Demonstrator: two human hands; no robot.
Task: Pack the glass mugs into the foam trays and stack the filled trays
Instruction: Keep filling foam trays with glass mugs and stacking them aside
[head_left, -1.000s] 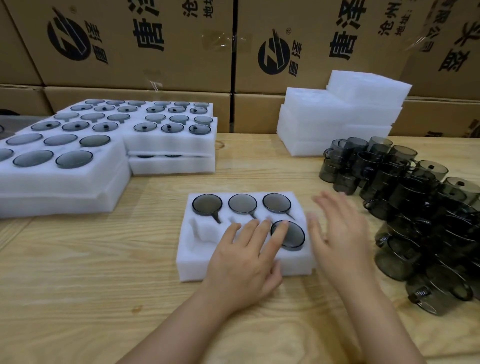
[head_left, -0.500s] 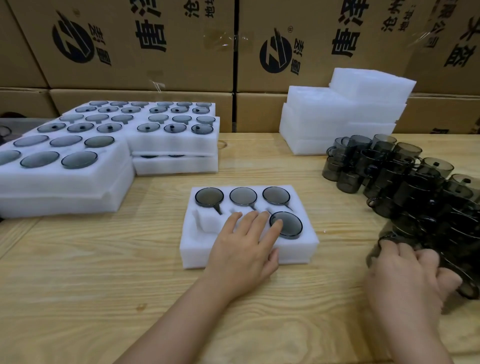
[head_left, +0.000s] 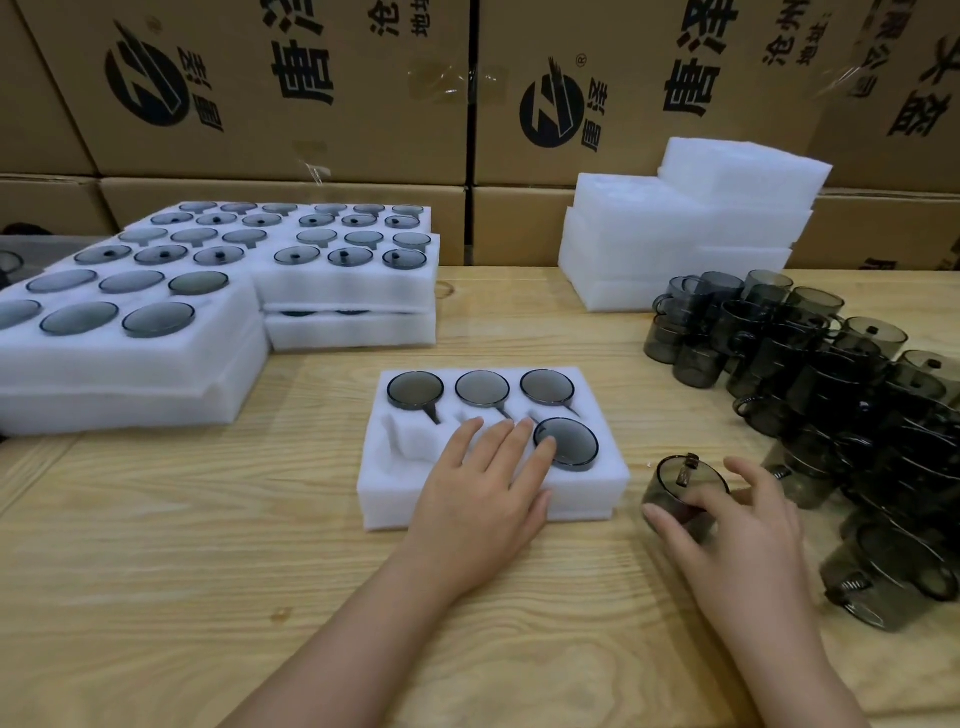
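Head: mug (head_left: 674, 486) in right hand (head_left: 740, 535), seemingly off table (head_left: 156, 571).

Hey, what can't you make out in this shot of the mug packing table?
Head view only:
- Middle front pocket of the foam tray: covered by the left hand, so filled or empty is unclear.
- Lower stacked trays: contents hidden by trays above.
- Mug pile: cut off by the right edge, count unknowable.
- Right hand on the mug: the hand's back hides its palm-side contact.

cardboard boxes (head_left: 311, 130) printed 唐泽, 沧州, round logo
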